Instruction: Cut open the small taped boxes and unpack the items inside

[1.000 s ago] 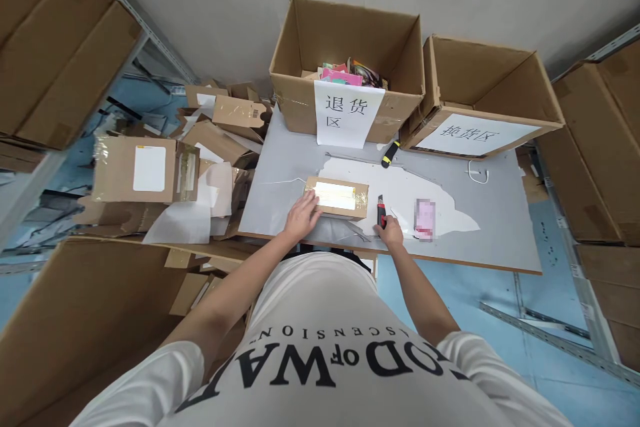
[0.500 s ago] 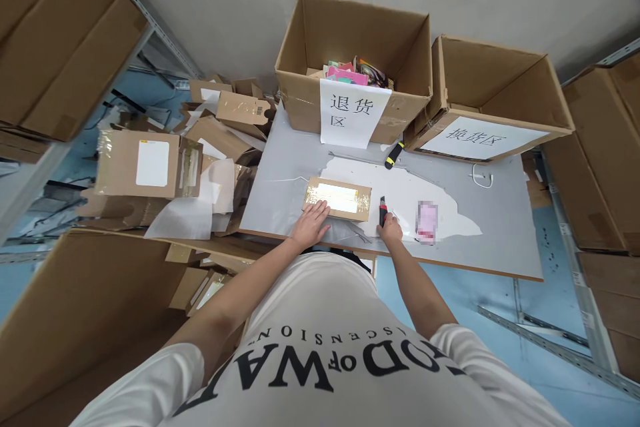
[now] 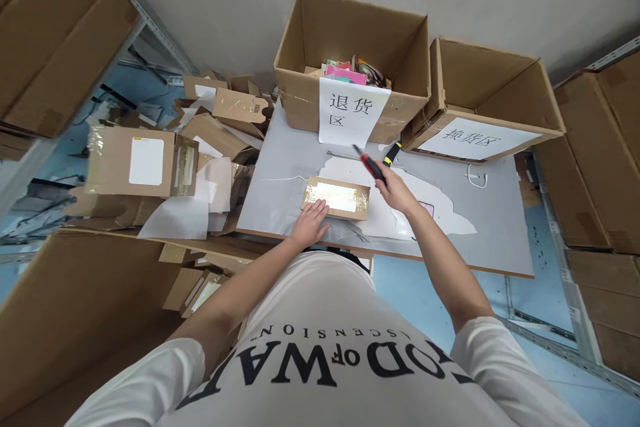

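Note:
A small taped cardboard box with a white label lies on the grey table. My left hand rests on the box's near left edge, fingers stretched out flat. Raised above the table, my right hand is wrapped round a red and black utility knife, whose tip points up and to the left. Behind it lies a yellow and black utility knife. A pink phone-like item is partly hidden by my right forearm.
Two large open cartons stand at the back: one with colourful packages, the other with a white sign. Cardboard boxes and scraps are piled at left. A big carton stands front left. A white cable lies at right.
My right hand has lifted off the table with the red and black utility knife, moving up and forward. My left hand stays on the box. The forearm now partly covers the pink item.

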Motion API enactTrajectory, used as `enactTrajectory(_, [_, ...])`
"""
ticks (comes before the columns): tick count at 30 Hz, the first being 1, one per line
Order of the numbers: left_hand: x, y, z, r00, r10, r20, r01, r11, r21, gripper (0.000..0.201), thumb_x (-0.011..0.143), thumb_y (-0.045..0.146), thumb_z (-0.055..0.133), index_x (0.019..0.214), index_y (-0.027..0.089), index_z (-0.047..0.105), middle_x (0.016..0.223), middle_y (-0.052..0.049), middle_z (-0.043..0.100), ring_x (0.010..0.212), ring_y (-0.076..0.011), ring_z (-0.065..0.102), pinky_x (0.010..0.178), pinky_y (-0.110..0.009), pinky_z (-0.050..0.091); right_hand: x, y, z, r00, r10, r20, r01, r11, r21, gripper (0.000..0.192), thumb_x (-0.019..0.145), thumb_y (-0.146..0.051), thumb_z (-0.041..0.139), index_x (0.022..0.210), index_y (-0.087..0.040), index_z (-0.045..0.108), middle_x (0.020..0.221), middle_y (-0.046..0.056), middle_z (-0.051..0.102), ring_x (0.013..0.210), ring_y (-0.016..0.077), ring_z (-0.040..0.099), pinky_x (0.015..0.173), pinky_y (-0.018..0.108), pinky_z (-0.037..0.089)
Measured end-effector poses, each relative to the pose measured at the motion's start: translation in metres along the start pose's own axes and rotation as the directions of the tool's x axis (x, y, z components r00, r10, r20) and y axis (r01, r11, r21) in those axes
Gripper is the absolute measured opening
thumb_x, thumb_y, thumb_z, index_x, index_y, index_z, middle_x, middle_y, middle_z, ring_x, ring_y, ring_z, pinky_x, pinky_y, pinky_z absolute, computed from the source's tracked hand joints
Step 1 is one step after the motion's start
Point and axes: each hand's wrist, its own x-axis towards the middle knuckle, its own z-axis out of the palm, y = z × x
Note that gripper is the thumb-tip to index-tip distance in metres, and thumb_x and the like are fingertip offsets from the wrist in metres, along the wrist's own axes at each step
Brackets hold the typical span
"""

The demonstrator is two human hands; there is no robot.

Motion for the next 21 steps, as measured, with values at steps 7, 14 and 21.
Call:
enactTrajectory(7, [-0.002,0.0,0.0,1.0,0.005,0.005,-0.005,1.0,0.001,0.054,0.091,0.036,0.044,0.138,0.009,0.04,0.147,-0.016,0.039,0.139,-0.027,0.029,0.113,-0.045,0.024,0.037,-0.069,0.011,0.881,-0.154,0.447,0.248,0.955,-0.161,0.053,0.094,-0.023,0.037,0.147,-0.025,0.028,0.123,0.011,0.06,0.102,0.0226,0.06,0.083,0.033,0.045])
enactTrajectory(14, [-0.003,0.0,0.002,1.0,0.005,-0.004,-0.005,1.0,-0.016,0.055,0.091,0.035,0.044,0.138,0.009,0.04,0.146,-0.016,0.04,0.14,-0.0266,0.027,0.113,-0.046,0.024,0.044,-0.074,0.03,0.835,-0.087,0.543,0.24,0.947,-0.216,0.052,0.096,-0.028,0.038,0.147,-0.028,0.027,0.125,0.01,0.059,0.1,0.0209,0.061,0.079,0.028,0.043])
enactTrajectory(21, [-0.004,0.0,0.002,1.0,0.003,-0.003,-0.003,1.0,-0.029,0.055,0.091,0.036,0.044,0.139,0.009,0.04,0.146,-0.016,0.04,0.141,-0.0259,0.025,0.113,-0.046,0.024,0.045,-0.077,0.032,0.819,-0.06,0.571,0.246,0.935,-0.256,0.051,0.098,-0.028,0.034,0.148,-0.029,0.024,0.124,0.01,0.059,0.101,0.0205,0.061,0.079,0.028,0.044])
